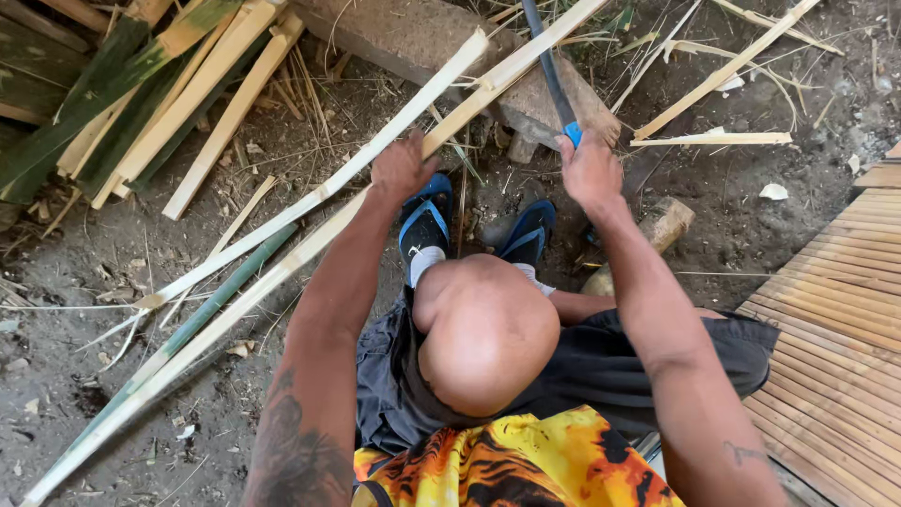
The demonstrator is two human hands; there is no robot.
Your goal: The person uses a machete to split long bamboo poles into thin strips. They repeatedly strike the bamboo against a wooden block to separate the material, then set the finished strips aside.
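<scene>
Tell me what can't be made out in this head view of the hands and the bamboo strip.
- Right hand: its fingers hide the tool's grip; only a blue end shows.
- Dark blade: its tip is cut off by the top edge.
- Left hand: covers its hold on the bamboo strip.

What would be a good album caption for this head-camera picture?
Seated on bare ground, left hand gripping a long bamboo strip, right hand holding a blue-handled blade.
</scene>
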